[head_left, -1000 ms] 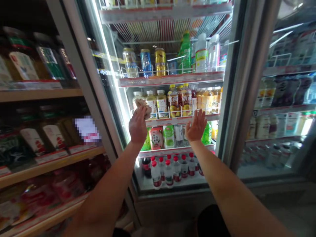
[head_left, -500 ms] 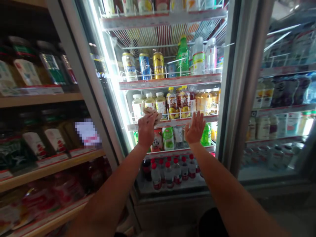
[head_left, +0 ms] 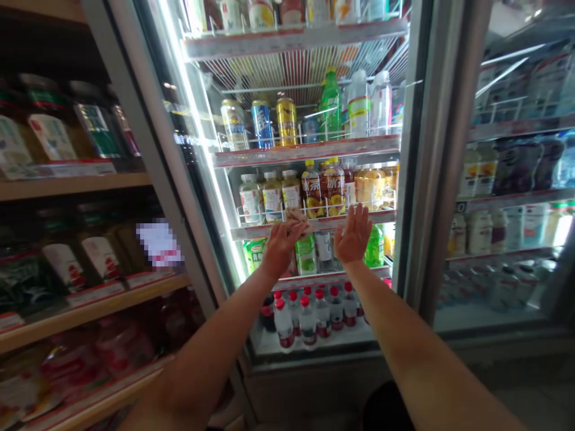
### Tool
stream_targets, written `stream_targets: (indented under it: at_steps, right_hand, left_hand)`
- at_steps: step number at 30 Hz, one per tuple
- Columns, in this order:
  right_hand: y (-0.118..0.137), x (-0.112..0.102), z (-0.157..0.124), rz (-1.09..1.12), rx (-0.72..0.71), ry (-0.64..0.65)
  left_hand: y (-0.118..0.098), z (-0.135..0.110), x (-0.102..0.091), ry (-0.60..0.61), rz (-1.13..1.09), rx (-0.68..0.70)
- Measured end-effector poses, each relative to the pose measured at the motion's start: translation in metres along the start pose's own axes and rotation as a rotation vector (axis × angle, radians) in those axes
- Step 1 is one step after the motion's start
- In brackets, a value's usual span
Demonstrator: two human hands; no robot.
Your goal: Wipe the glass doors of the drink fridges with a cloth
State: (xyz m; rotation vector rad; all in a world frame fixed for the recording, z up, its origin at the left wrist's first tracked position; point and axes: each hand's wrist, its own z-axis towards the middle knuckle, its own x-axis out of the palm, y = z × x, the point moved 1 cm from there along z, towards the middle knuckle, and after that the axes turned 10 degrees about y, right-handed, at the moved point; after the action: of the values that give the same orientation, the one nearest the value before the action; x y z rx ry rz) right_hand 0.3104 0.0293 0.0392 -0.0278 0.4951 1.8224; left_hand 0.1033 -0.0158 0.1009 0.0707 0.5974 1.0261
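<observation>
My left hand (head_left: 279, 245) presses a crumpled beige cloth (head_left: 297, 216) against the glass door (head_left: 309, 179) of a lit drinks fridge, level with the third shelf rail. My right hand (head_left: 353, 234) lies flat on the same glass a little to the right, fingers spread and pointing up, holding nothing. Behind the glass stand rows of bottles (head_left: 314, 188) and cans (head_left: 263, 123) on wire shelves.
Wooden shelves (head_left: 90, 179) of packaged goods run along the left. A metal door frame (head_left: 431, 179) separates this door from a second fridge door (head_left: 516, 179) on the right. Small red-capped bottles (head_left: 309, 308) fill the bottom shelf.
My left hand with the cloth has slid right and down across the glass, from the left side toward the middle. My right hand has stayed almost in place.
</observation>
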Motion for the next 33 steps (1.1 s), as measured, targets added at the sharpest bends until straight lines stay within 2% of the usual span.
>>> stream_targets:
  at_steps: [2, 7, 9, 12, 14, 19, 22, 26, 28, 30, 33]
  right_hand:
    - [-0.001, 0.001, 0.000, -0.009, -0.013, -0.026]
    - [-0.001, 0.002, -0.001, -0.012, -0.035, -0.069]
    - [-0.001, 0.002, -0.001, -0.001, -0.045, -0.070]
    - [-0.002, 0.002, -0.001, 0.026, -0.066, -0.080]
    - [-0.005, 0.000, -0.001, 0.059, -0.077, -0.074]
    - [-0.010, -0.019, -0.001, 0.186, -0.124, -0.044]
    - [0.003, -0.037, -0.002, 0.228, -0.233, 0.027]
    - [0.040, -0.046, -0.003, 0.199, -0.562, 0.221]
    - [0.053, -0.042, -0.002, 0.164, -0.582, 0.227]
    - [0.058, -0.037, 0.002, 0.123, -0.560, 0.196]
    - [0.051, -0.034, 0.011, 0.058, -0.624, 0.169]
  left_hand:
    - [-0.001, 0.005, 0.000, 0.016, -0.003, 0.020]
    - [0.004, 0.035, -0.005, -0.090, 0.001, -0.047]
    - [-0.001, 0.034, -0.002, -0.059, -0.023, -0.032]
    - [-0.008, 0.027, 0.004, 0.059, -0.062, 0.063]
    - [-0.008, 0.029, 0.004, 0.080, -0.063, 0.076]
    - [-0.006, 0.040, 0.002, -0.072, -0.117, -0.084]
    - [-0.019, 0.034, 0.012, -0.053, -0.187, -0.098]
    - [-0.035, 0.029, 0.022, -0.055, -0.265, -0.185]
    - [-0.037, 0.029, 0.020, -0.041, -0.347, -0.253]
    - [-0.036, 0.022, 0.015, -0.001, -0.410, -0.262]
    - [-0.027, -0.003, 0.003, 0.050, -0.280, -0.181]
